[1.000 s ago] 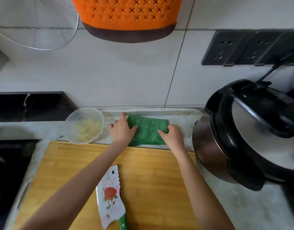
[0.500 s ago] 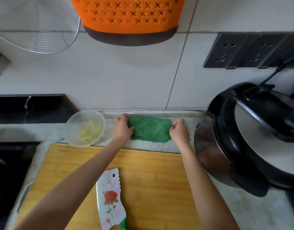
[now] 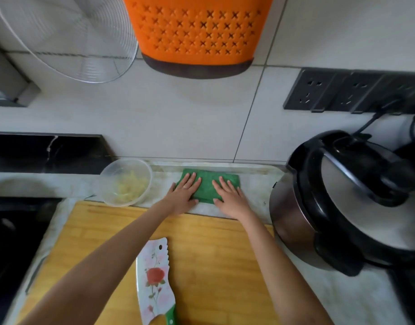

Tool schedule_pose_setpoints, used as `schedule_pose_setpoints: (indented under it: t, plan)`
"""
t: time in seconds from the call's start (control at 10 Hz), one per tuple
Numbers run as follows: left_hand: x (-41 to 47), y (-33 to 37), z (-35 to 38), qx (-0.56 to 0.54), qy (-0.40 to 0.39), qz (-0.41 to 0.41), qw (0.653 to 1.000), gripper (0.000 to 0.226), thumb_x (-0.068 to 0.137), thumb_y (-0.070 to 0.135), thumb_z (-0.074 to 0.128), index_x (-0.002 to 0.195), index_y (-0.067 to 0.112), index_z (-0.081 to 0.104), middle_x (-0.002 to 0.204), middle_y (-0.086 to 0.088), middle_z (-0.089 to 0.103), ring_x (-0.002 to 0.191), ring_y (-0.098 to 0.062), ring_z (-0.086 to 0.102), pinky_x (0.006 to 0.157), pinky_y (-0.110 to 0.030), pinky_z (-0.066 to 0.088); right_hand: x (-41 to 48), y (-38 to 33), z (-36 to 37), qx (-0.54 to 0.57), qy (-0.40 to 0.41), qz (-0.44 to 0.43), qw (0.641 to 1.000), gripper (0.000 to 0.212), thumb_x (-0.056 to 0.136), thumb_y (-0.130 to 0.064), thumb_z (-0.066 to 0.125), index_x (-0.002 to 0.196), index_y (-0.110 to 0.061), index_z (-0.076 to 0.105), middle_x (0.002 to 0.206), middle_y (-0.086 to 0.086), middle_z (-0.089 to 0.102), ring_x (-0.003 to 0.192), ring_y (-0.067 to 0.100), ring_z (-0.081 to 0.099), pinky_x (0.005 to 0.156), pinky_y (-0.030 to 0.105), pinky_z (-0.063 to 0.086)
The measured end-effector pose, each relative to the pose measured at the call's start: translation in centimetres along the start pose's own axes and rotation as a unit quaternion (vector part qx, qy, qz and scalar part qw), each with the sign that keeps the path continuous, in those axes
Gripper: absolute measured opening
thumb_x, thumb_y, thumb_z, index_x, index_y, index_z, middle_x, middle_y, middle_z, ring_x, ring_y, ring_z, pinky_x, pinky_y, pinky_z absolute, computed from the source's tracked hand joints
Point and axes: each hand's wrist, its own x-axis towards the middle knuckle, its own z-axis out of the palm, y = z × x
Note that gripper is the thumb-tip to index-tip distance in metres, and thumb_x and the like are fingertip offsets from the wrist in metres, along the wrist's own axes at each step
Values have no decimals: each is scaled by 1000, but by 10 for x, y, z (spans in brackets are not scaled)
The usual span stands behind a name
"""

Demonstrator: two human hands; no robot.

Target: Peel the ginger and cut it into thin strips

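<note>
A clear plastic bowl with pale yellow ginger strips inside stands on the counter behind the wooden cutting board. A flower-printed knife with a green handle lies on the board near its front. Beyond the board lies a folded green cloth. My left hand rests flat on the cloth's left part and my right hand flat on its right part, fingers straight.
A black and steel rice cooker stands close on the right. A black hob lies to the left. On the tiled wall hang an orange basket, a wire strainer and dark sockets.
My hands were pinching the cloth's two ends at the back edge of the counter. They now lie flat on top of it with straight fingers.
</note>
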Motion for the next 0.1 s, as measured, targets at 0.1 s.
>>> schedule_pose_setpoints:
  t: [0.1]
  plan:
    - [-25, -1, -23, -32, -44, 39, 998, 58, 101, 25, 45, 152, 10, 22, 160, -11, 14, 146, -27, 17, 117, -38, 19, -18, -9, -32, -5, 21, 3, 1000, 43, 99, -24, 41, 142, -22, 43, 149, 3, 39, 133, 24, 41, 108, 38, 33]
